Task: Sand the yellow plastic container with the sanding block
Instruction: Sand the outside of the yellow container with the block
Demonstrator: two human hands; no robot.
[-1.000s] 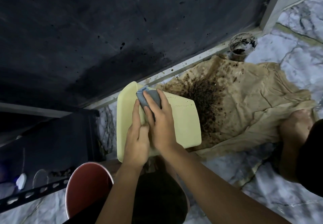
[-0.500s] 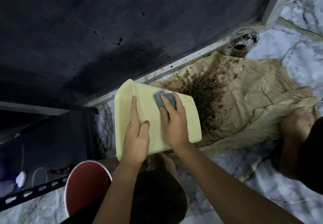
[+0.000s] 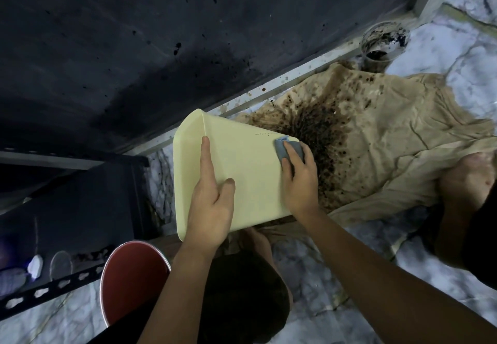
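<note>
place: we take it for a home floor used as a work spot
floor: marble-look tiles (image 3: pixel 443 56)
signs: stained cloth (image 3: pixel 376 134) — paint-smeared cup (image 3: pixel 383 45) — dark metal shelving (image 3: pixel 48 292)

Left hand (image 3: pixel 211 209) flat, right hand (image 3: pixel 300 179) curled

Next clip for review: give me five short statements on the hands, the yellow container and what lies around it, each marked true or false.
1. The right hand presses the grey sanding block near the right edge of the yellow container. True.
2. The left hand holds the sanding block. False: it rests flat on the container, index finger straight.
3. The stained tan cloth lies under and to the right of the container. True.
4. The dirty cup stands on top of the container. False: it stands apart, at the cloth's far edge.
5. The red bucket sits on the cloth. False: it is by the left forearm, off the cloth.
</note>
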